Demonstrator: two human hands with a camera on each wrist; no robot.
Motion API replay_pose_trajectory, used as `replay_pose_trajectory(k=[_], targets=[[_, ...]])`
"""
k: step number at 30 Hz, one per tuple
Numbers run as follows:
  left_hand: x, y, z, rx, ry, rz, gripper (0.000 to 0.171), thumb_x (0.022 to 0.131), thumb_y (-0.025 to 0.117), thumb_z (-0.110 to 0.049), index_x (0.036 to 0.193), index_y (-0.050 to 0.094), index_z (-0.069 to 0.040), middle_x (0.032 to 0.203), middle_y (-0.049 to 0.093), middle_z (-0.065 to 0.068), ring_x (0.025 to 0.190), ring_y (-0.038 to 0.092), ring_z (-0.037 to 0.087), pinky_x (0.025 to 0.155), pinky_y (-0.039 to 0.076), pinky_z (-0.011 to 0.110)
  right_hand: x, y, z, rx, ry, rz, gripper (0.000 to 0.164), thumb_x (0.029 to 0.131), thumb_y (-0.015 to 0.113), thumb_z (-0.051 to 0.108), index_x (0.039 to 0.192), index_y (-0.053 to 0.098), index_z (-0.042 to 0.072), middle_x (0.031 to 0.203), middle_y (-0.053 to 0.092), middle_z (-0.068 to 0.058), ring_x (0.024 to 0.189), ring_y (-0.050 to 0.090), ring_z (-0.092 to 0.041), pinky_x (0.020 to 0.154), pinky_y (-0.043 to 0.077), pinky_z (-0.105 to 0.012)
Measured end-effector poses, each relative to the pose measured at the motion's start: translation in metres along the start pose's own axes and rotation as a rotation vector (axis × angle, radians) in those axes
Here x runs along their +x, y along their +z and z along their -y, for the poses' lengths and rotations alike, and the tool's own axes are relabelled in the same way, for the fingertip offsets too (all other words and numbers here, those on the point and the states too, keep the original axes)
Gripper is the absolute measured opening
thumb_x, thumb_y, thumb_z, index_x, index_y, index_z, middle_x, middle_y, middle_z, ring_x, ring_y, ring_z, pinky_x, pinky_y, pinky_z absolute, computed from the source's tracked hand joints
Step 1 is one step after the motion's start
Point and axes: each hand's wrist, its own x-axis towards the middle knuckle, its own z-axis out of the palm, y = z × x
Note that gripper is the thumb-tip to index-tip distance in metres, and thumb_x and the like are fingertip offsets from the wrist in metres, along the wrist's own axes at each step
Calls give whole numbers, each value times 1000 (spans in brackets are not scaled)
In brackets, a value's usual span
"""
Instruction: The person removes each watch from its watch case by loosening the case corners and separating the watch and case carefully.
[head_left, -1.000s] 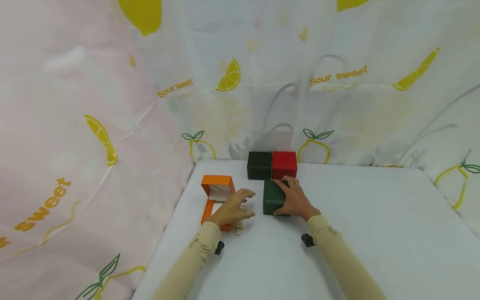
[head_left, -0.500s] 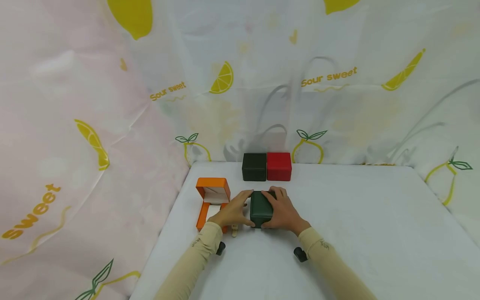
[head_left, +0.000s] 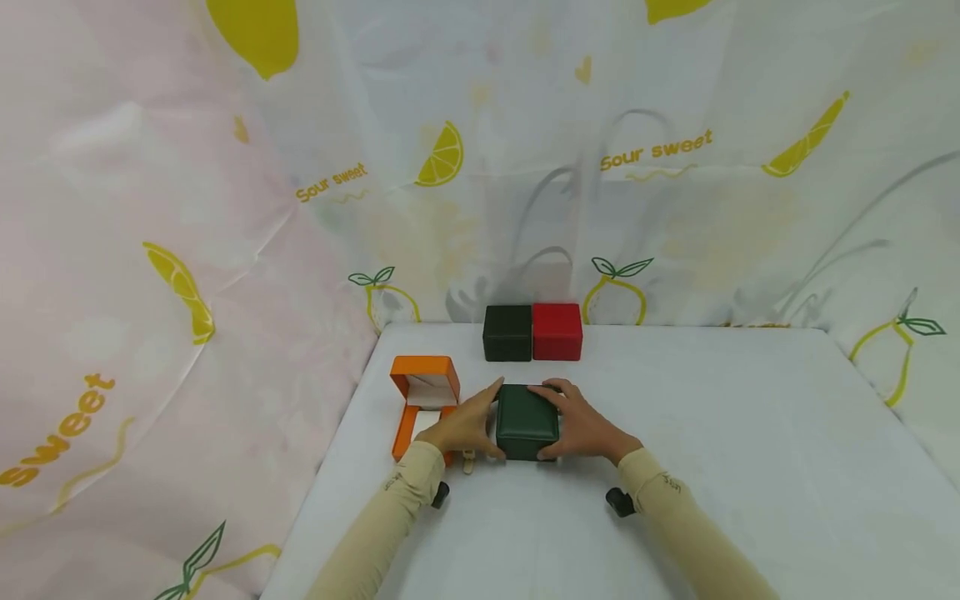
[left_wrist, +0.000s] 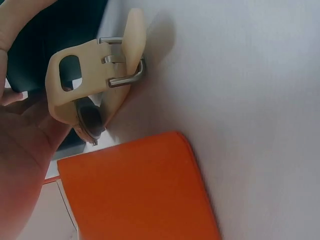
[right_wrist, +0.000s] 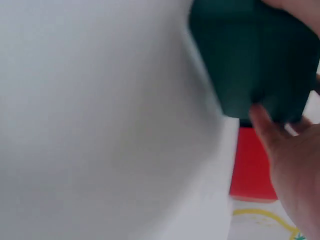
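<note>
A dark green box point(head_left: 527, 417) with a closed lid stands on the white table between both hands. My left hand point(head_left: 465, 423) holds its left side, thumb at the front corner and fingers at the back one. On the opposite side my right hand point(head_left: 588, 423) grips it, fingers over the back edge and thumb point(right_wrist: 265, 125) against the front face. Beside the left hand lies a cream-strapped wristwatch point(left_wrist: 85, 75), buckle up, mostly hidden by that hand in the head view. The orange box point(head_left: 423, 379), lid raised and white-lined, stands just left of it.
A blackish-green box point(head_left: 507, 333) and a red box point(head_left: 557, 332) stand side by side at the back edge of the white table point(head_left: 712, 433). Behind them hangs a lemon-printed curtain point(head_left: 525, 167).
The right hand has brought the green box left and nearer, up to the left hand, which has taken hold of its left side. The right hand has then slid outward to the box's right side.
</note>
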Motion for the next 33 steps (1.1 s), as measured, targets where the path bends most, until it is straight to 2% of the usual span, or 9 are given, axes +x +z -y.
replay_pose_trajectory(k=[4, 11, 15, 19, 24, 30, 33], targets=[[0, 3, 1, 13, -13, 16, 140, 57, 95, -39, 156, 3, -6, 155, 32, 4, 139, 35, 17, 113, 30, 41, -1, 1, -6, 55, 16, 38, 100, 64, 90, 44, 149, 38, 32, 143, 30, -3, 124, 39, -22, 94, 48, -40], [1, 4, -2, 54, -29, 19, 148, 55, 96, -36, 155, -9, -10, 149, 41, 7, 128, 46, 14, 110, 34, 35, -1, 4, -9, 117, 6, -12, 98, 61, 92, 44, 146, 43, 33, 138, 37, -1, 120, 43, -20, 91, 49, -39], [1, 4, -2, 77, -42, 27, 146, 56, 96, -37, 155, -7, -4, 148, 42, 9, 123, 49, 14, 108, 37, 35, 2, 2, -9, 114, 29, -5, 96, 61, 91, 45, 145, 45, 34, 135, 41, -1, 117, 46, -18, 89, 50, -36], [2, 4, 0, 62, -36, 30, 146, 57, 95, -37, 154, -7, -2, 152, 38, 9, 127, 46, 15, 110, 34, 36, 5, -3, -8, 148, 71, 6, 95, 62, 91, 44, 145, 47, 32, 134, 44, -2, 115, 48, -20, 87, 50, -35], [3, 2, 1, 45, -30, 51, 146, 59, 95, -36, 153, -11, -1, 156, 30, 9, 137, 38, 17, 113, 28, 38, 9, -11, -5, 250, 149, 14, 92, 66, 89, 42, 146, 47, 27, 141, 46, -8, 122, 46, -26, 89, 52, -40], [3, -1, 1, 62, -28, 56, 145, 59, 95, -34, 153, -11, -2, 157, 26, 12, 139, 35, 20, 113, 28, 37, 18, -20, -3, 264, 236, 34, 86, 73, 78, 52, 148, 45, 26, 141, 49, -10, 128, 43, -32, 95, 44, -58], [4, -1, 2, 75, -20, 49, 145, 59, 95, -35, 153, -10, 0, 157, 26, 14, 138, 37, 22, 112, 30, 38, 23, -22, -5, 302, 260, 51, 82, 78, 74, 52, 148, 44, 22, 138, 52, -11, 124, 45, -33, 92, 47, -56]])
